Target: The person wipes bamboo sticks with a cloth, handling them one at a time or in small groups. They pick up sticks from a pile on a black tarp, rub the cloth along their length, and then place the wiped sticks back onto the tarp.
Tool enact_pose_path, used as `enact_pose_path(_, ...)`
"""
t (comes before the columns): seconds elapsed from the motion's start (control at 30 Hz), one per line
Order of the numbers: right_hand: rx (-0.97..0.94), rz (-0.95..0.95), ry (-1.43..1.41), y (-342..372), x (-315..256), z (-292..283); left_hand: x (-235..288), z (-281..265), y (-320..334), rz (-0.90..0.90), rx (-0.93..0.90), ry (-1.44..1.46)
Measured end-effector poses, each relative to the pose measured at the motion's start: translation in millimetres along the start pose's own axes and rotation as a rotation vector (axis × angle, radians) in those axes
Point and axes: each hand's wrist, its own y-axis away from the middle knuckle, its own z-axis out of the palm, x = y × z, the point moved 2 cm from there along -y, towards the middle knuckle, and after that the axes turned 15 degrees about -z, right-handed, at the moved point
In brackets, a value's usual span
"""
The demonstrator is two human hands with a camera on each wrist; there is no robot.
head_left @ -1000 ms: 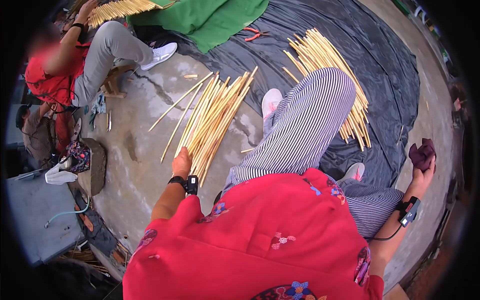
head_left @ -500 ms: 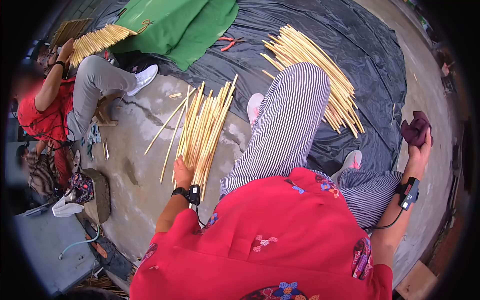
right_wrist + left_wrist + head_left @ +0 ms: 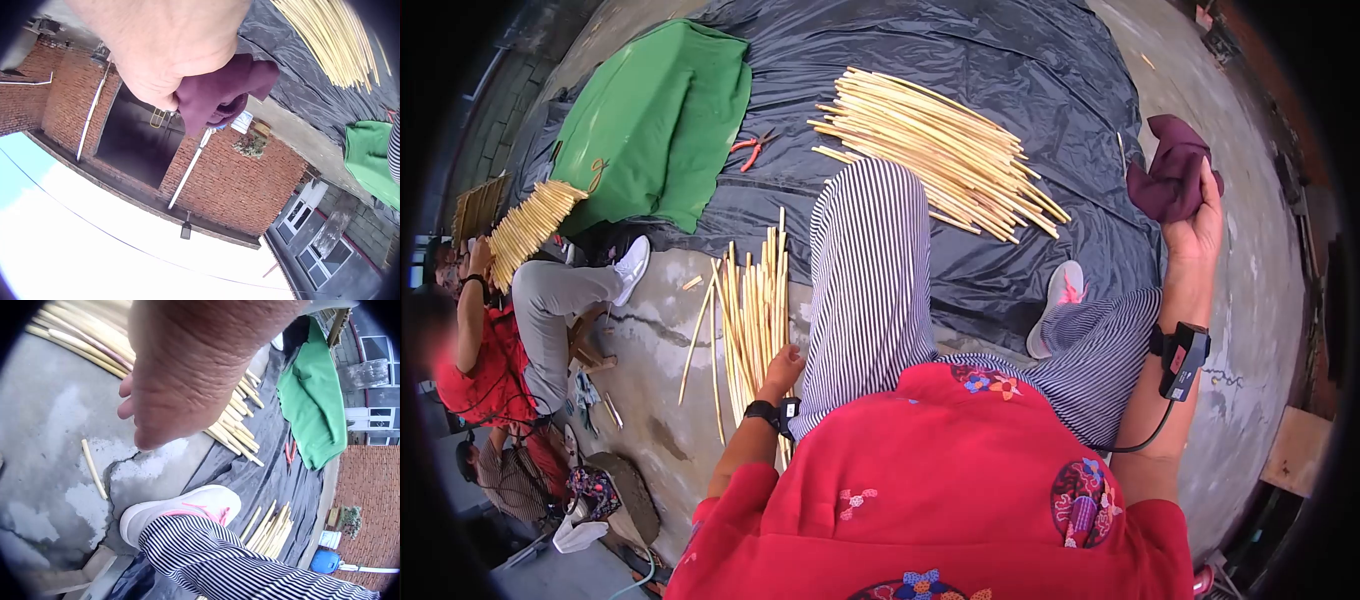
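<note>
In the head view my right hand (image 3: 1197,225) is raised out to the right and grips a crumpled maroon cloth (image 3: 1170,175). The right wrist view shows the same cloth (image 3: 219,90) bunched at the fingers. My left hand (image 3: 782,371) is beside my knee, over the near end of a bundle of pale sticks (image 3: 750,300) on the concrete. Its fingers are loosely bent with nothing in them, and in the left wrist view the hand (image 3: 181,394) overlaps the sticks. A larger pile of sticks (image 3: 930,150) lies on black plastic sheeting.
Red-handled pliers (image 3: 749,152) lie on the black sheeting (image 3: 790,60) beside a green cloth (image 3: 655,120). Another person (image 3: 485,350) sits at the left, a hand at a row of joined sticks (image 3: 535,225). My striped knee (image 3: 875,240) stands between the two stick piles.
The head view has turned to the right. My right hand has come up and forward with the maroon cloth. My left hand has shifted from the sticks toward my knee.
</note>
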Motion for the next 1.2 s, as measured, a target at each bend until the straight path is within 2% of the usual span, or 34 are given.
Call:
enact_pose_path(0.07, -0.037, 0.016, -0.02, 4.5, -0.1, 6.1, -17.4, 14.4, -41.3, -0.007, -0.103, 0.139)
enact_pose_path(0.13, -0.1, 0.022, -0.004, 13.3, 0.2, 13.4, -10.4, 20.8, -58.9, -0.005, -0.174, 0.194)
enact_pose_path(0.23, -0.113, 0.089, -0.055, 16.1, -0.6, 12.9, 51.4, 13.9, -50.3, 0.1, -0.135, -0.008)
enact_pose_path(0.27, -0.121, 0.11, -0.063, 17.7, 0.1, 14.1, 87.7, 5.6, -36.2, 0.139, -0.072, -0.197)
enact_pose_path(0.33, -0.09, 0.109, -0.027, 17.5, -1.3, 9.8, 106.9, 7.1, -63.0, 0.12, -0.081, -0.199)
enact_pose_path(0.4, -0.056, 0.101, 0.009, 18.4, -2.4, 7.3, 149.1, 4.7, -59.0, 0.206, -0.002, -0.25)
enact_pose_path(0.43, -0.062, 0.135, -0.04, 18.1, -2.2, 6.1, 137.8, 15.9, -102.1, 0.219, -0.047, -0.193)
enact_pose_path(0.57, -0.052, 0.241, -0.094, 17.9, 3.6, 13.2, 188.5, 25.1, -148.0, 0.302, -0.056, -0.12)
enact_pose_path(0.6, -0.044, 0.251, -0.104, 16.7, 5.3, 11.8, 206.4, 25.3, -149.4, 0.326, -0.02, -0.189)
enact_pose_path(0.63, -0.038, 0.257, -0.112, 15.6, 5.7, 10.2, 261.3, 15.0, -106.8, 0.332, 0.084, -0.478)
enact_pose_path(0.67, -0.033, 0.263, -0.118, 13.5, 6.4, 8.6, 284.6, 14.4, -102.4, 0.309, 0.092, -0.478)
enact_pose_path(0.7, -0.017, 0.217, -0.102, 14.3, 10.4, 10.5, 286.9, 20.1, -126.0, 0.411, 0.143, -0.55)
enact_pose_path(0.8, -0.034, 0.242, 0.021, 12.7, 17.8, 15.1, 343.2, 29.3, -136.5, 0.53, 0.228, -0.77)
enact_pose_path(0.83, 0.096, 0.19, 0.064, 12.2, 20.5, 18.4, 356.6, 31.9, -138.8, 0.521, 0.234, -0.817)
enact_pose_path(0.87, 0.093, 0.201, 0.028, 14.3, 19.2, 17.4, 369.8, 29.2, -136.3, 0.519, 0.257, -0.859)
enact_pose_path(1.03, 0.057, 0.237, 0.026, 8.1, 27.5, 15.7, 416.2, 56.3, -162.4, 0.554, 0.26, -1.079)
enact_pose_path(1.13, -0.014, 0.308, 0.045, 8.0, 25.1, 11.4, 425.3, 70.0, -178.1, 0.605, 0.321, -1.177)
enact_pose_path(1.2, 0.008, 0.34, 0.073, 6.7, 20.2, 13.3, 422.6, 79.1, -179.1, 0.619, 0.349, -1.21)
